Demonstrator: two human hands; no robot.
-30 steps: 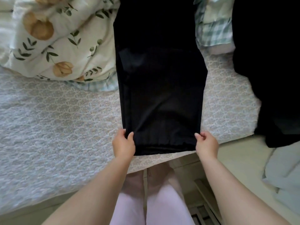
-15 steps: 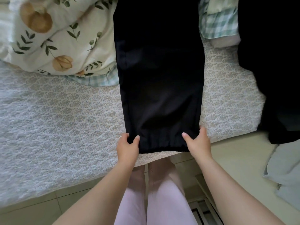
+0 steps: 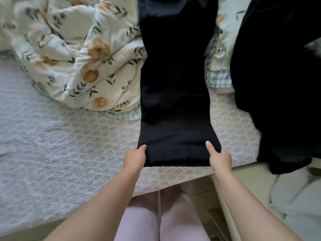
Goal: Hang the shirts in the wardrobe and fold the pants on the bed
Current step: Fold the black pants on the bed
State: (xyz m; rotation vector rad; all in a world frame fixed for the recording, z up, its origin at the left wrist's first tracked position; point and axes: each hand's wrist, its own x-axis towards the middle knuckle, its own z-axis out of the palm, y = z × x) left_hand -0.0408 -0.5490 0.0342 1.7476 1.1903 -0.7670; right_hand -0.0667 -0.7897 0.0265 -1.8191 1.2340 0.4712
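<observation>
Black pants (image 3: 175, 94) lie lengthwise on the bed (image 3: 73, 145), running from the near edge up over the duvet and out of the top of the frame. My left hand (image 3: 135, 158) pinches the near left corner of the pants, thumb on top. My right hand (image 3: 219, 158) pinches the near right corner the same way. The near hem is raised a little off the patterned bedspread.
A crumpled floral duvet (image 3: 78, 58) fills the far left of the bed. Another black garment (image 3: 278, 84) hangs over the bed's right corner. A pale blue cloth (image 3: 298, 197) lies on the floor at right. My legs stand against the bed's edge.
Both hands have lifted the near end of the pants and carried it away from me, from over the bed's edge onto the bedspread. The view has tilted up.
</observation>
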